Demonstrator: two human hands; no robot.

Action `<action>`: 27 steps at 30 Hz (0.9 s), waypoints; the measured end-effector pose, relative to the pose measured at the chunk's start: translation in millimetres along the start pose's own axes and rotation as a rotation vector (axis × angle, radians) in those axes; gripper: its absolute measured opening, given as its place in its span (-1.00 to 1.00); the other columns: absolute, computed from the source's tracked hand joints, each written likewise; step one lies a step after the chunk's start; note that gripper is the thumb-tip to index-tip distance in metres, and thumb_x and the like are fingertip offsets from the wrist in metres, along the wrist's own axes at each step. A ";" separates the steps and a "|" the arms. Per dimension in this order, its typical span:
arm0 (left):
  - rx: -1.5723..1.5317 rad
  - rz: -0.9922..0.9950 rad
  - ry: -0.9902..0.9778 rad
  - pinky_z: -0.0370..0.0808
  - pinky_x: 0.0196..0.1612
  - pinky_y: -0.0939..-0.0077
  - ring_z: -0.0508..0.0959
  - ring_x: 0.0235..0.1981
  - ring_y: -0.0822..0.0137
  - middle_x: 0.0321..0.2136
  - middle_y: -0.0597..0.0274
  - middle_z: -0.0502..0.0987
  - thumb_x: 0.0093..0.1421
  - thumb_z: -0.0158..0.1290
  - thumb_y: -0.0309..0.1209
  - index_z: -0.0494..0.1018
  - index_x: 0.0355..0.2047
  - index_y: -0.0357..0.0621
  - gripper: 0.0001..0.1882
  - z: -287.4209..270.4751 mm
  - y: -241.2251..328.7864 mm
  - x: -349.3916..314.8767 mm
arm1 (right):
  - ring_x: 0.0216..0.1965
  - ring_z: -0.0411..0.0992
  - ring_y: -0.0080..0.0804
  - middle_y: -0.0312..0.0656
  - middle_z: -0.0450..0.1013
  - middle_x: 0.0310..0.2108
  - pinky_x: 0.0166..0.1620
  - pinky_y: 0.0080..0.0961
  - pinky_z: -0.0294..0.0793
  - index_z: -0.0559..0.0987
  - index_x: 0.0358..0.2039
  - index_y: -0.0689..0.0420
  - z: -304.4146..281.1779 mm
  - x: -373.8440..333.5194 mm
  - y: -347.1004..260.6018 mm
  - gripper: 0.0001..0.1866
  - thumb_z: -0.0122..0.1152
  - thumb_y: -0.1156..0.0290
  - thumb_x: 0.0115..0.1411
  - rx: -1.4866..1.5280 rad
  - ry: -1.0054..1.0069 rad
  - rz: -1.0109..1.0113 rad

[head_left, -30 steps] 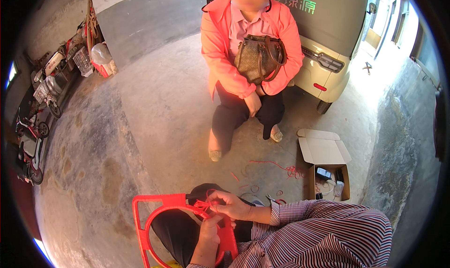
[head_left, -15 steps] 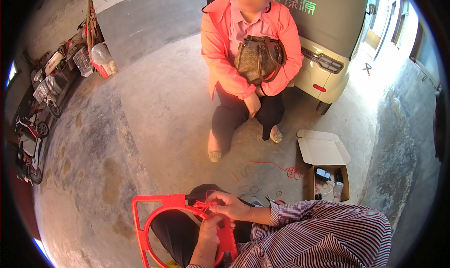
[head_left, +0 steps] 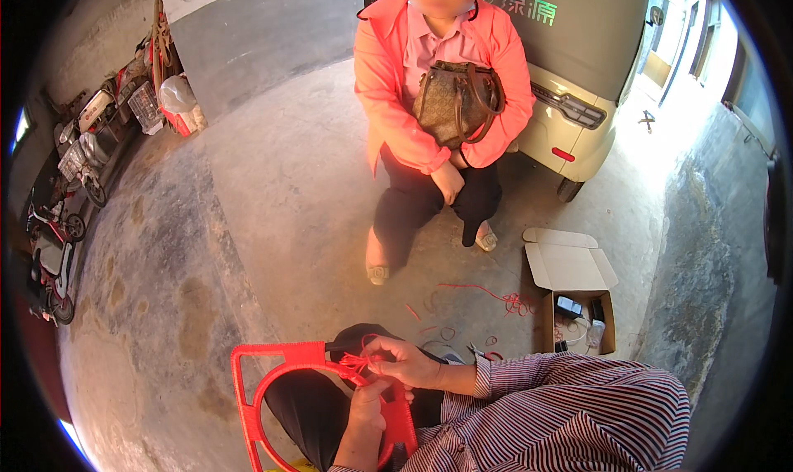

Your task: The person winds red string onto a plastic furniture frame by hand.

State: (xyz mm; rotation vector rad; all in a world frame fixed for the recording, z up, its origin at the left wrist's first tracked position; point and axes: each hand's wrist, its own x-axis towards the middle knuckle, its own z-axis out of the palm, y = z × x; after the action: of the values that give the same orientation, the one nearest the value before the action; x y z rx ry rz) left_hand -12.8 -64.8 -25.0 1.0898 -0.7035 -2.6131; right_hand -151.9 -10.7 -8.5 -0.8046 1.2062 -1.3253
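Note:
A red frame [head_left: 306, 355], a round ring set in a squarer outline and wrapped in red cord, lies across my lap. My left hand [head_left: 368, 407] is closed around the ring at its right side, thumb on top. Just above it, my right hand [head_left: 406, 362] pinches red cord [head_left: 355, 362] at the upper right of the ring, where strands bunch and a thin loop stands up. A bare dark bar [head_left: 334, 347] shows beside the wrapped part. My fingers hide the exact crossing of the strands.
An open cardboard box [head_left: 570, 261] with a dark device and cables stands at right. Scissors [head_left: 487, 354] and loose red cord [head_left: 514, 303] lie on the floor. Opposite sits a person [head_left: 446, 100] with a brown handbag [head_left: 453, 104], before a pale vehicle [head_left: 570, 133]. Scooters [head_left: 83, 158] line the left wall.
The red frame has shifted very slightly up and to the left. Both hands keep their hold in nearly the same places.

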 end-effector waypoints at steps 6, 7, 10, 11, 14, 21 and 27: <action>0.003 0.006 -0.007 0.56 -0.54 0.29 0.55 -0.61 0.14 -0.52 0.03 0.52 0.10 -0.03 -0.51 0.39 -0.21 -0.26 -0.78 -1.6 -0.4 0.7 | -0.32 0.30 -0.69 -0.37 0.37 -0.31 -0.31 -0.71 0.39 0.40 -0.07 0.15 2.0 -0.7 -3.7 -0.77 0.07 0.44 0.26 -0.023 0.012 -0.013; 0.003 0.008 -0.001 0.56 -0.54 0.29 0.55 -0.62 0.14 -0.53 0.02 0.52 0.10 -0.03 -0.50 0.39 -0.21 -0.26 -0.78 -1.9 -0.5 0.6 | -0.32 0.30 -0.68 -0.37 0.37 -0.32 -0.28 -0.70 0.38 0.41 -0.07 0.15 2.2 -0.7 -4.0 -0.77 0.07 0.44 0.26 -0.028 0.013 -0.008; 0.005 0.002 -0.006 0.56 -0.54 0.29 0.55 -0.62 0.14 -0.53 0.01 0.52 0.10 -0.04 -0.50 0.39 -0.20 -0.26 -0.77 -4.3 -1.0 2.9 | -0.31 0.30 -0.68 -0.37 0.37 -0.33 -0.26 -0.70 0.38 0.41 -0.08 0.15 1.9 -0.5 -4.4 -0.78 0.07 0.44 0.26 0.000 0.016 0.018; 0.007 0.001 -0.008 0.56 -0.54 0.29 0.55 -0.62 0.14 -0.53 0.01 0.52 0.10 -0.04 -0.50 0.39 -0.20 -0.26 -0.77 -3.5 -0.3 2.6 | -0.31 0.30 -0.68 -0.37 0.37 -0.33 -0.26 -0.70 0.38 0.41 -0.08 0.15 1.6 0.0 -3.3 -0.78 0.07 0.44 0.26 0.000 0.018 0.017; 0.015 0.018 -0.009 0.57 -0.52 0.27 0.56 -0.61 0.13 -0.57 0.03 0.53 0.13 0.00 -0.45 0.44 -0.34 -0.28 -0.85 -2.2 0.5 1.7 | -0.31 0.29 -0.68 -0.37 0.37 -0.33 -0.26 -0.70 0.37 0.41 -0.08 0.16 0.5 2.2 4.0 -0.78 0.07 0.44 0.27 0.000 0.011 -0.024; 0.006 0.013 -0.010 0.58 -0.51 0.28 0.56 -0.61 0.15 -0.55 0.03 0.53 0.13 0.01 -0.44 0.44 -0.31 -0.28 -0.83 -0.9 0.3 -0.3 | -0.30 0.28 -0.69 -0.36 0.36 -0.30 -0.28 -0.71 0.39 0.40 -0.07 0.16 -2.0 3.8 12.0 -0.77 0.06 0.46 0.26 0.010 -0.012 -0.071; 0.011 0.023 -0.002 0.57 -0.54 0.30 0.56 -0.62 0.16 -0.56 0.04 0.53 0.13 0.02 -0.43 0.44 -0.32 -0.28 -0.84 0.5 0.5 -0.9 | -0.37 0.29 -0.73 -0.36 0.37 -0.31 -0.42 -0.75 0.39 0.40 -0.06 0.14 -1.9 2.6 8.8 -0.76 0.05 0.44 0.26 -0.011 -0.008 -0.035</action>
State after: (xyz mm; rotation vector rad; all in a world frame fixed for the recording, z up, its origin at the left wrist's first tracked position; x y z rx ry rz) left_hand -12.4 -64.7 -23.9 1.0759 -0.7271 -2.5949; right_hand -151.8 -11.7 -17.9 -0.8410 1.1993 -1.3436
